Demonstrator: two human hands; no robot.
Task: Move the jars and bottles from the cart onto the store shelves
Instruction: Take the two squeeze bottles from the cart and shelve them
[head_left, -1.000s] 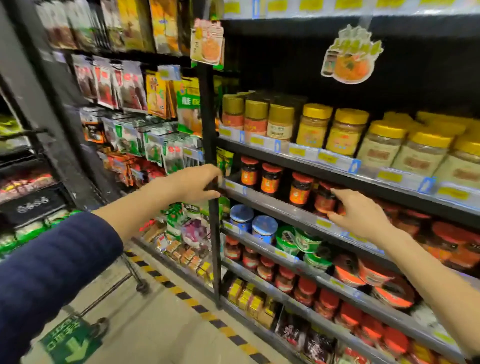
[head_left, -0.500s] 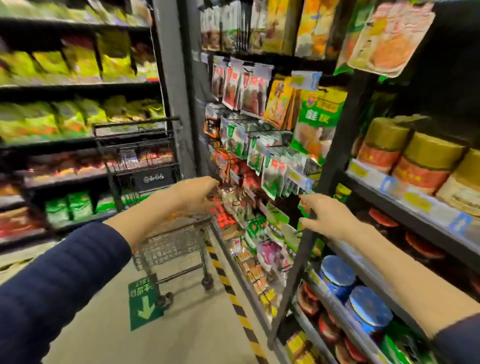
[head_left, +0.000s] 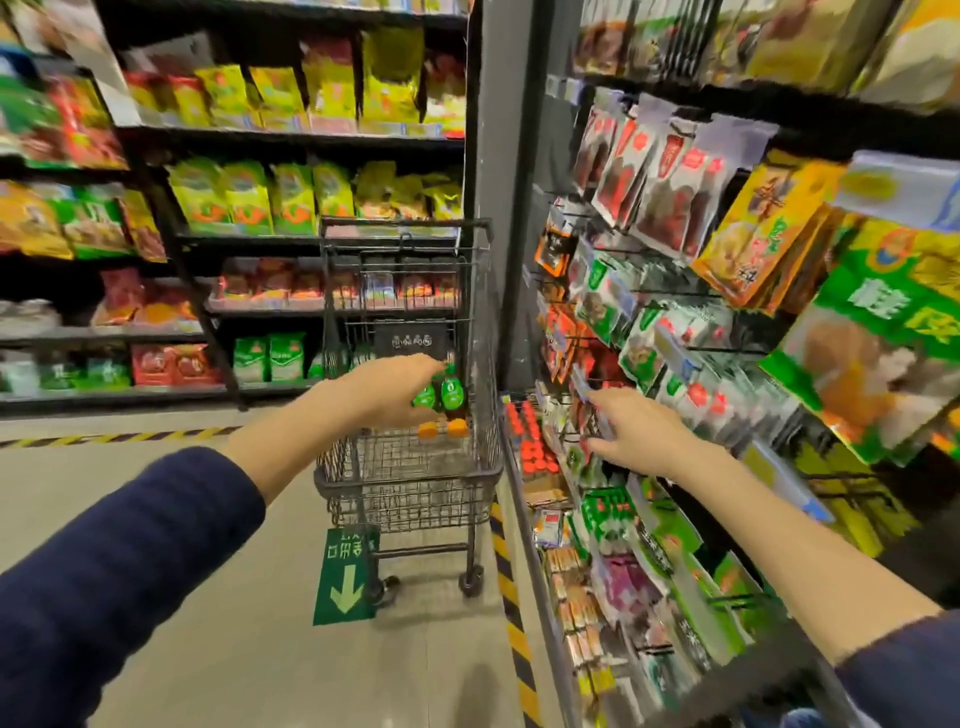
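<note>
The two dark bottles with green labels and orange ends (head_left: 451, 395) sit side by side in the far right corner of the black wire shopping cart (head_left: 405, 467). Their long axes run roughly up and down in your view with the orange ends lowest, and blur hides whether those ends are caps or bases. Your left hand (head_left: 387, 395) is over the basket against the left bottle with its fingers curled towards it, but you cannot tell whether it has a grip. Your right hand (head_left: 636, 434) is loose and empty, fingers spread, just in front of the hanging packets (head_left: 670, 171) on the shelf unit (head_left: 540, 587) to your right. The cart's right rim stands just beside that unit's lower edge, where a yellow-and-black floor stripe (head_left: 511, 613) runs along its foot. Bare grey floor (head_left: 78, 467) lies open to the left, and a green arrow sticker (head_left: 345, 577) lies by the cart's near end.
</note>
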